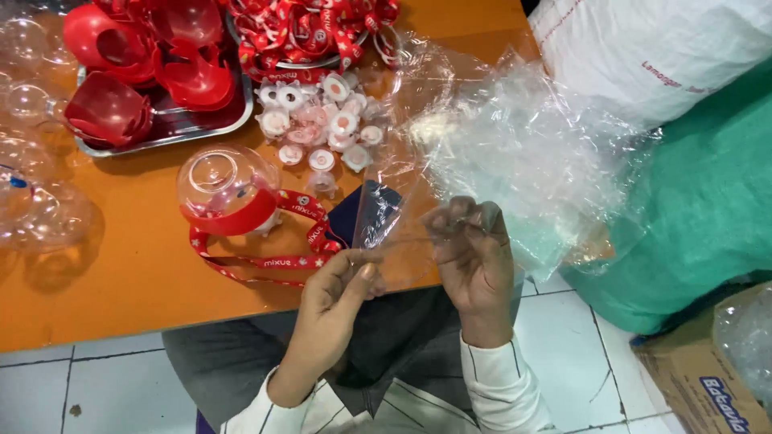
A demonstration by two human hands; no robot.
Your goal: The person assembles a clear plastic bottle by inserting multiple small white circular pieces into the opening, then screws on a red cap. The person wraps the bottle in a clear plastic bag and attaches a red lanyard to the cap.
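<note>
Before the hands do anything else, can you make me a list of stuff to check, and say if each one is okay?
1. Left hand pinching the edge of the clear plastic bag: ok.
2. Right hand gripping the same bag: ok.
3. Bag mouth open wide enough: cannot tell, the film is see-through and crumpled.
4. Clear ball with red base resting on the orange table, near the hands: ok.
5. Red strap looped beside the ball, not caught in the bag: ok.
6. Pile of spare clear bags close by: ok.
</note>
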